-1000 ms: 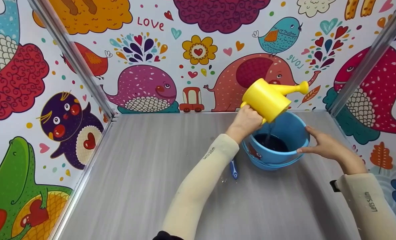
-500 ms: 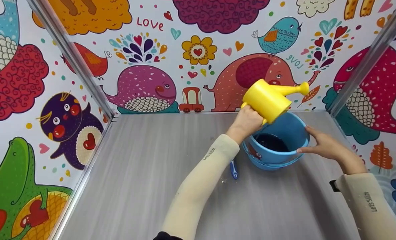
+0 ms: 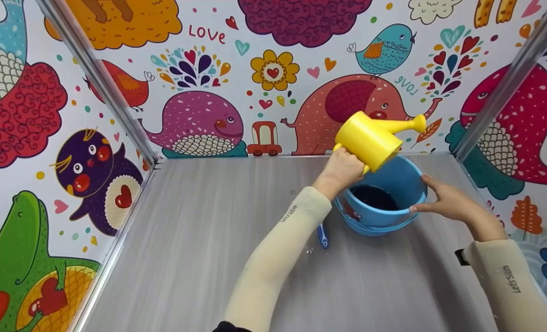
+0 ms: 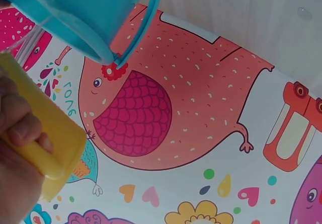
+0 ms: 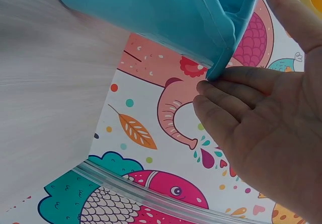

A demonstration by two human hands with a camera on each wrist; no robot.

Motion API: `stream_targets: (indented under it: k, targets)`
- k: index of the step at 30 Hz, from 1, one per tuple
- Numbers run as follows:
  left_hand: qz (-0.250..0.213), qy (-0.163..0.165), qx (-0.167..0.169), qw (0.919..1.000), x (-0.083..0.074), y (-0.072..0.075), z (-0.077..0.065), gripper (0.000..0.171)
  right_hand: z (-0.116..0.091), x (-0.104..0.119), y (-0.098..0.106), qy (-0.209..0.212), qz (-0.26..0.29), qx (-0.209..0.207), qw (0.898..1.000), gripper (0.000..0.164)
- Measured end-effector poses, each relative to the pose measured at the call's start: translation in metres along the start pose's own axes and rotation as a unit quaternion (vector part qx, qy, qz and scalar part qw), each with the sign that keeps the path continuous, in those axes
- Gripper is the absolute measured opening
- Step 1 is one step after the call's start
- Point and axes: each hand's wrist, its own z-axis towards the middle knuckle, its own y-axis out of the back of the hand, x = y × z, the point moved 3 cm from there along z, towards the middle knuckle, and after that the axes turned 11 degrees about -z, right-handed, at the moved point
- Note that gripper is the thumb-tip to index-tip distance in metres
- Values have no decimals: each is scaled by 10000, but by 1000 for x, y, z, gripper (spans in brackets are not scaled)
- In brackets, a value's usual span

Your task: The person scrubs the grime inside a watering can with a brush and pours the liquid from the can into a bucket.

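My left hand (image 3: 340, 170) grips the handle of a yellow watering can (image 3: 370, 140), held tipped with its open end down over a light blue bucket (image 3: 411, 180). The can's spout points right, past the bucket. Dark-looking water (image 3: 373, 197) lies in the bottom of the bucket, which stands on the table. In the left wrist view my fingers curl round the can's handle (image 4: 37, 158). My right hand (image 3: 448, 200) touches the bucket's right rim with thumb and fingers spread. The right wrist view shows those fingers (image 5: 226, 98) nearly straight against the rim.
A blue-handled tool (image 3: 323, 236) lies on the grey table (image 3: 199, 240) left of the bucket, its other end hidden. Small water drops (image 3: 309, 251) are beside it. Cartoon-printed walls (image 3: 273, 106) with metal corner rails enclose the table's back and sides.
A thin stream of water fell from the can into the bucket one second ago; none shows in the head view now. Both hands, the can and the bucket have hardly moved.
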Motion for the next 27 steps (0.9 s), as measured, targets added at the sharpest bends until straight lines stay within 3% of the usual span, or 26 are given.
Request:
stream_targets:
  k: [11, 20, 27]
  targets:
    - [-85, 13, 106, 9999, 0, 2, 1, 32, -2, 2, 1, -33, 69, 54, 10000, 113]
    - [-149, 87, 606, 9980, -1, -1, 1, 29, 0, 0, 1, -53, 55, 58, 10000, 113]
    - [-177, 76, 493, 9986, 1, -4, -2, 29, 0, -1, 0, -2, -99, -56, 9999, 113]
